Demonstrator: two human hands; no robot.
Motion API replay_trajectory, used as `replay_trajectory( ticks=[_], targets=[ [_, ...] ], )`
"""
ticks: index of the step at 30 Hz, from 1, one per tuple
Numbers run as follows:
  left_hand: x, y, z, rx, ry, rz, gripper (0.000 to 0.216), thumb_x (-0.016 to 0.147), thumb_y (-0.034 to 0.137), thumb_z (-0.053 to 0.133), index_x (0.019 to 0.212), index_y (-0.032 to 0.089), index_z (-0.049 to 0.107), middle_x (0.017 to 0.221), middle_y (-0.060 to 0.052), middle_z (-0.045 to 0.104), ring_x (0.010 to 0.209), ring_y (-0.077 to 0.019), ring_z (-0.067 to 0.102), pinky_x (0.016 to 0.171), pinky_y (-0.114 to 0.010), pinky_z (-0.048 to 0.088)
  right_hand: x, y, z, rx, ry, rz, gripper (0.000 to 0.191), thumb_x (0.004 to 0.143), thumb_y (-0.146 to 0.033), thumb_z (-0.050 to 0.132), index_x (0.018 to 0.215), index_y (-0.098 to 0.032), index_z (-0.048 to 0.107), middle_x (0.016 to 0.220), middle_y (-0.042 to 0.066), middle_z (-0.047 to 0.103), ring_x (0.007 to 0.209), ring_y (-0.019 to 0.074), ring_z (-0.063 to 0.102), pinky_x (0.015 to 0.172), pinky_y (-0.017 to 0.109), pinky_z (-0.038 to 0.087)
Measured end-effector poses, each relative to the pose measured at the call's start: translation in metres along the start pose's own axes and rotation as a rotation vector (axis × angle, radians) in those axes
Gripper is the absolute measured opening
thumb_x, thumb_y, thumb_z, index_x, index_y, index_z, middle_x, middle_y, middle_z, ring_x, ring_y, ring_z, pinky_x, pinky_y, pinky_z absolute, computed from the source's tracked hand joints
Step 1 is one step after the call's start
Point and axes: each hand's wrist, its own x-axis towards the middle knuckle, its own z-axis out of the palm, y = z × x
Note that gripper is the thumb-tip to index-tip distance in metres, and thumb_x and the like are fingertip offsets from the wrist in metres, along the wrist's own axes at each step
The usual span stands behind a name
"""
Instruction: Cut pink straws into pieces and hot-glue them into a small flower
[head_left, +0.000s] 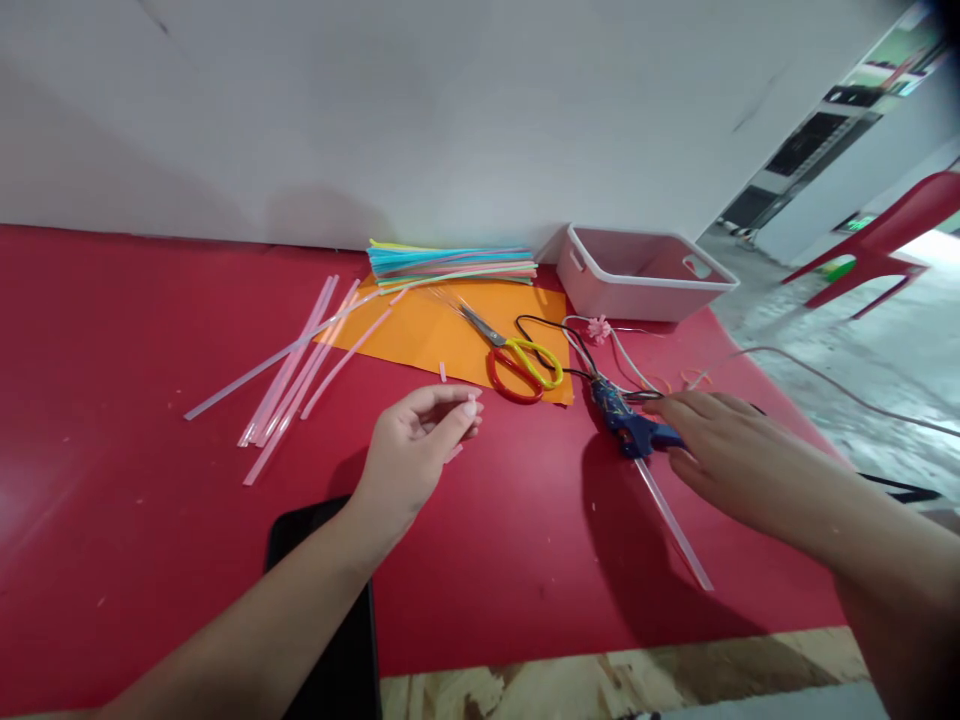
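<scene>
red table [487, 600]: pink strips [289, 385] lie toward its left side.
orange sheet [427, 325]: flat, under part of the scissors [529, 370].
right hand [705, 440]: fingers nearly straight, at the blue glue gun [619, 415]; cannot tell whether they grip it.
left hand [412, 440]: thumb and forefinger pinched together.
small pink piece [472, 398]: between those two fingertips, above the table.

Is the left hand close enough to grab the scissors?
Probably yes: the scissors lie near the left hand, and nothing seems to stand between them. But that hand pinches a small pink piece, so it may need freeing first.
</scene>
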Motion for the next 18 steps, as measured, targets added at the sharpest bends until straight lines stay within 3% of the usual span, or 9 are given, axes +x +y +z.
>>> replay_trajectory(
  ticks=[4, 7, 10, 13, 18],
  targets=[
    [0.000, -0.002, 0.001, 0.032, -0.022, 0.034, 0.015, 0.080, 0.028, 0.082, 0.089, 0.018, 0.078, 0.080, -0.004, 0.076, 0.073, -0.0147, 0.070, 0.069, -0.026, 0.058, 0.009, -0.028, -0.003, -0.034, 0.001, 0.057, 0.020, 0.093, -0.028, 0.054, 0.110, -0.031, 0.065, 0.108, 0.016, 0.076, 0.093, 0.0333, 0.074, 0.078, 0.049, 0.056],
    [-0.003, -0.004, 0.001, 0.076, -0.036, 0.104, 0.018, 0.077, 0.024, 0.085, 0.093, 0.019, 0.077, 0.084, -0.003, 0.076, 0.079, -0.0159, 0.071, 0.077, -0.027, 0.057, 0.030, -0.070, -0.004, 0.216, 0.070, 0.005, 0.010, 0.097, -0.026, 0.056, 0.098, -0.027, 0.066, 0.092, 0.008, 0.078, 0.080, 0.0242, 0.075, 0.072, 0.038, 0.059],
    [-0.009, -0.003, 0.003, 0.151, -0.083, 0.254, 0.018, 0.079, 0.021, 0.083, 0.089, 0.022, 0.068, 0.082, 0.000, 0.072, 0.083, -0.0176, 0.074, 0.079, -0.027, 0.058, 0.047, -0.101, 0.004, 0.430, 0.108, -0.077, 0.005, 0.096, -0.024, 0.064, 0.096, -0.023, 0.069, 0.090, 0.005, 0.078, 0.082, 0.0180, 0.075, 0.075, 0.029, 0.060],
    [-0.014, -0.001, 0.003, 0.249, -0.124, 0.395, 0.020, 0.082, 0.018, 0.080, 0.083, 0.023, 0.060, 0.079, 0.001, 0.068, 0.080, -0.0168, 0.074, 0.078, -0.026, 0.058, 0.058, -0.114, 0.015, 0.570, 0.103, -0.115, 0.005, 0.093, -0.024, 0.070, 0.096, -0.020, 0.071, 0.091, 0.004, 0.078, 0.083, 0.0154, 0.074, 0.075, 0.025, 0.059],
    [-0.014, -0.002, 0.000, 0.330, -0.178, 0.571, 0.022, 0.082, 0.012, 0.075, 0.082, 0.023, 0.055, 0.080, 0.002, 0.067, 0.078, -0.0152, 0.070, 0.077, -0.027, 0.057, 0.064, -0.113, 0.020, 0.650, 0.121, -0.191, 0.004, 0.093, -0.016, 0.070, 0.091, -0.019, 0.071, 0.084, 0.002, 0.077, 0.077, 0.0127, 0.072, 0.073, 0.022, 0.057]
  ],
)
